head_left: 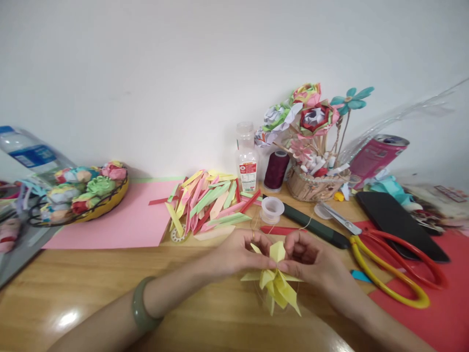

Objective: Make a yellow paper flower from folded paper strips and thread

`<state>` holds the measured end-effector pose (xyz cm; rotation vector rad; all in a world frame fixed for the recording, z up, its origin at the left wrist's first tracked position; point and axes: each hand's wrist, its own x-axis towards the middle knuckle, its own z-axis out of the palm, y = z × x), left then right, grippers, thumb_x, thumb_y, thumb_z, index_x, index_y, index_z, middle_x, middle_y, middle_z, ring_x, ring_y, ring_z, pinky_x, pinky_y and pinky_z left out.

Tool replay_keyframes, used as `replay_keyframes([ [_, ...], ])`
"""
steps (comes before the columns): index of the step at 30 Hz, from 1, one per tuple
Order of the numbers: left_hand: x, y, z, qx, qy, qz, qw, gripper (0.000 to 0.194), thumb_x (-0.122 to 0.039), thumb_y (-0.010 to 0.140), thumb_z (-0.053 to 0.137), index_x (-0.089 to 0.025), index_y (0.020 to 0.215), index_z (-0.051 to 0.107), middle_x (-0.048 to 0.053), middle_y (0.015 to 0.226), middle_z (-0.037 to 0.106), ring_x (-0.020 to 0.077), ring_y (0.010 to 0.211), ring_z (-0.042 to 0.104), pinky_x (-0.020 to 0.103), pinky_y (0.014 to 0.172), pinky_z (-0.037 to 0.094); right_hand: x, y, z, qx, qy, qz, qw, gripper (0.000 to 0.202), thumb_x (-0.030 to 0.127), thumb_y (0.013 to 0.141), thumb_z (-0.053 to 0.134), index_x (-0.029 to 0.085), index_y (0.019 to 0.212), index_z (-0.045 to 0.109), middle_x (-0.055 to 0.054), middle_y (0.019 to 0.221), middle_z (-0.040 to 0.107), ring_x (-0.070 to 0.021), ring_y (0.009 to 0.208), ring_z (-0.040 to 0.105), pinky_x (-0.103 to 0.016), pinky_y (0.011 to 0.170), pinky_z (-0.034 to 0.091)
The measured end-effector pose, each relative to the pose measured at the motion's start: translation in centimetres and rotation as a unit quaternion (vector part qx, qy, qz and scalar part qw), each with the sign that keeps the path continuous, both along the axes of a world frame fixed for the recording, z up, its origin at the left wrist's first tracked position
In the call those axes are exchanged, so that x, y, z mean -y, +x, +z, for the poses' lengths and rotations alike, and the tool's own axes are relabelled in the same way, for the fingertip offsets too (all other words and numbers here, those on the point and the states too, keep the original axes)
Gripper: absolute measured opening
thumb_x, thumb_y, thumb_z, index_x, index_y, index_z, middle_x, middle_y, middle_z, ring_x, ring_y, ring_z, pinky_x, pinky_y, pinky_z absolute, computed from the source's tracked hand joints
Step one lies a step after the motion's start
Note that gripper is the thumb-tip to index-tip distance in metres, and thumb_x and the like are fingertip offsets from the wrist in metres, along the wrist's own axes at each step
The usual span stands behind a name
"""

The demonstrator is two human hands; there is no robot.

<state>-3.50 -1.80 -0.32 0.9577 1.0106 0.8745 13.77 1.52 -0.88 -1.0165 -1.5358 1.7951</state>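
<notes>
Between my two hands is a yellow folded-paper flower (279, 287), its pointed petals spreading up, down and sideways above the table. My left hand (252, 252) comes in from the left and pinches the flower near its middle with thumb and fingers. From the other side my right hand (306, 254) pinches it too, the thumb against the paper beside the upright petal. A thin thread hangs in loops around the flower and runs up past the fingers. The fingertips partly hide where the paper is gripped.
Behind my hands lie a pile of coloured paper strips (212, 203), a plastic cup (272, 210) and a dark green cutter (311, 224). Scissors (388, 264) and a black phone (401, 225) lie right. A thread spool (276, 170) and flower basket (317, 183) stand at the wall.
</notes>
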Motion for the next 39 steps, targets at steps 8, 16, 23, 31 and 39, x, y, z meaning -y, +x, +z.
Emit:
replay_keyframes([
  [8, 0.0, 0.3, -0.4, 0.004, -0.028, 0.041, 0.999, 0.027, -0.022, 0.046, 0.079, -0.011, 0.062, 0.061, -0.002, 0.058, 0.058, 0.0074, 0.051, 0.051, 0.021, 0.052, 0.038, -0.5, 0.1, 0.0, 0.029, -0.062, 0.045, 0.997, 0.037, 0.042, 0.053, 0.077, 0.019, 0.065, 0.050, 0.002, 0.063, 0.058, -0.0125, 0.058, 0.056, -0.026, 0.055, 0.044],
  [16, -0.1, 0.3, -0.5, 0.006, -0.046, 0.048, 0.998, 0.027, -0.023, 0.044, 0.080, -0.012, 0.059, 0.061, -0.003, 0.056, 0.058, 0.0070, 0.050, 0.050, 0.022, 0.053, 0.036, -0.4, 0.0, -0.4, -0.001, -0.093, 0.031, 0.995, 0.037, 0.036, 0.054, 0.078, 0.020, 0.068, 0.048, 0.004, 0.062, 0.057, -0.0105, 0.056, 0.055, -0.023, 0.054, 0.042],
  [23, -0.1, 0.5, -0.8, -0.001, -0.025, 0.072, 0.997, 0.026, -0.022, 0.047, 0.078, -0.012, 0.063, 0.060, -0.004, 0.060, 0.057, 0.0063, 0.052, 0.048, 0.021, 0.053, 0.035, -0.5, 0.2, -0.1, 0.019, -0.081, 0.027, 0.996, 0.028, 0.030, 0.056, 0.078, 0.018, 0.070, 0.057, 0.002, 0.068, 0.060, -0.0099, 0.061, 0.055, -0.022, 0.058, 0.042],
  [31, 0.0, 0.5, -0.6, 0.014, -0.076, 0.077, 0.994, 0.030, -0.020, 0.042, 0.079, -0.012, 0.059, 0.056, -0.002, 0.054, 0.061, 0.0088, 0.048, 0.054, 0.023, 0.052, 0.040, -0.6, 0.0, 1.1, 0.083, -0.077, 0.051, 0.992, 0.030, 0.042, 0.056, 0.074, 0.017, 0.065, 0.059, 0.000, 0.065, 0.061, -0.0125, 0.058, 0.056, -0.026, 0.057, 0.044],
  [39, -0.2, 0.5, -0.6, 0.021, -0.084, 0.102, 0.991, 0.033, -0.021, 0.037, 0.082, -0.013, 0.056, 0.056, -0.001, 0.052, 0.062, 0.0101, 0.049, 0.055, 0.024, 0.054, 0.041, -0.3, 0.3, -0.1, 0.054, -0.009, 0.041, 0.998, 0.024, 0.038, 0.065, 0.070, 0.018, 0.068, 0.058, 0.001, 0.067, 0.060, -0.0111, 0.060, 0.054, -0.024, 0.057, 0.042],
])
